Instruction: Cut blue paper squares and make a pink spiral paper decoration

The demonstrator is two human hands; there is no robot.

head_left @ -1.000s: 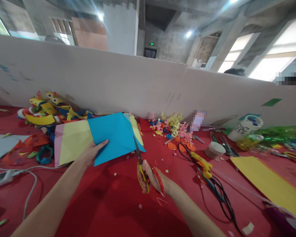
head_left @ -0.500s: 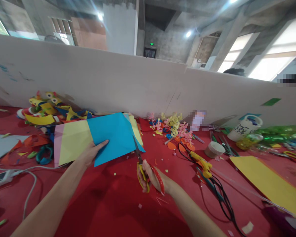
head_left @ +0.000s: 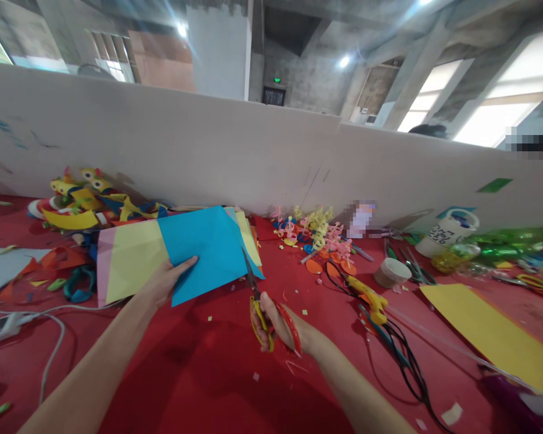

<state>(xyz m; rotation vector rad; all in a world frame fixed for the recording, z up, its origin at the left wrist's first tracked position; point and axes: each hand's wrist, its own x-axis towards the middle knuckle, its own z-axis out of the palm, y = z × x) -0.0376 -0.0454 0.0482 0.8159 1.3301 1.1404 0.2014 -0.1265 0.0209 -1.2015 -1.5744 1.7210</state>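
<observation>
A blue sheet of paper (head_left: 203,247) is raised over the red table, its lower left edge pinched between the thumb and fingers of my left hand (head_left: 168,282). My right hand (head_left: 274,322) is wrapped round the yellow handles of a pair of scissors (head_left: 257,310). The dark blades point up and away, lying at the sheet's right edge, where a narrow blue strip hangs partly cut from it. Behind the blue sheet lie yellow paper (head_left: 136,259) and pink paper (head_left: 104,265). A red band circles my right wrist.
Curled pink and yellow paper pieces (head_left: 321,232) lie beyond my right hand. Further right are a yellow glue gun (head_left: 366,298) with a black cord, a small cup (head_left: 392,273), a white container (head_left: 446,232) and yellow sheets (head_left: 489,334). Paper toys (head_left: 85,190) stand back left.
Hands, blue sheet and scissors hold nearly the same place. The scissor blades look slightly more closed at the paper's right edge. The whole view has shifted a little.
</observation>
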